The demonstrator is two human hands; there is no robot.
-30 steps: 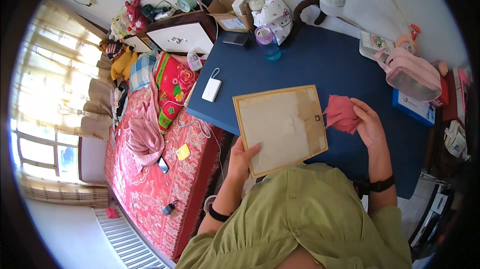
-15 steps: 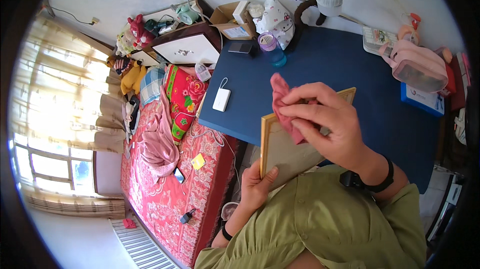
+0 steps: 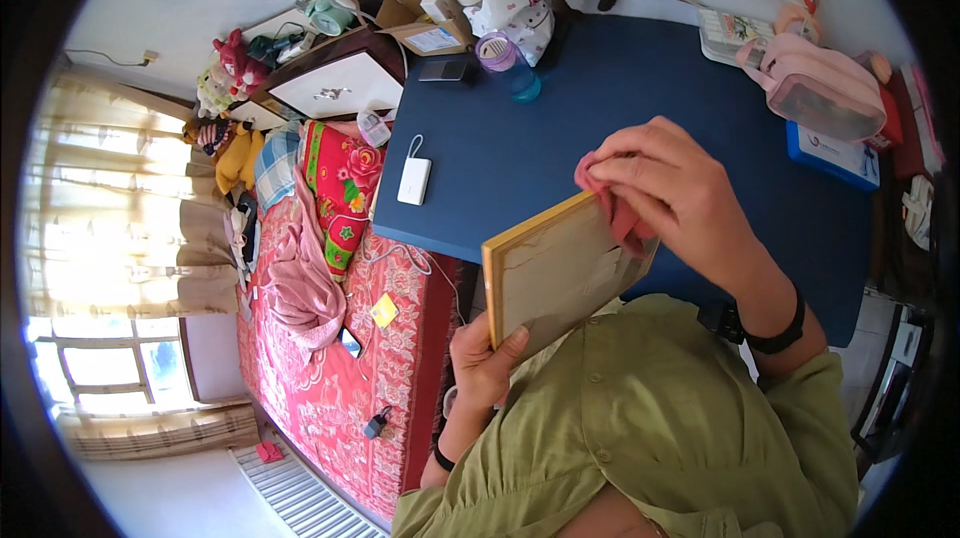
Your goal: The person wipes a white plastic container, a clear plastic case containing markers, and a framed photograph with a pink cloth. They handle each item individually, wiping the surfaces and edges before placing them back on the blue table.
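A flat picture frame (image 3: 560, 283) with a gold edge and a greyish-beige face is held tilted in front of my body. My left hand (image 3: 484, 360) grips its lower left corner, thumb on the face and fingers behind. Pinched in my right hand (image 3: 672, 183) is a pink cloth (image 3: 622, 222), which lies over the frame's upper edge toward the right end and hangs down onto the face. My right hand covers the frame's upper right corner.
The blue table (image 3: 620, 88) bears a white power bank (image 3: 414, 181), a purple-and-blue water bottle (image 3: 511, 68), a dark phone-like box (image 3: 446, 71) and a pink bag (image 3: 822, 93). A bed (image 3: 340, 408) with red patterned bedding stands at left.
My right hand has moved the cloth rightward along the frame's upper edge, away from the left corner. The frame's face shows more, and the whole view has shifted slightly.
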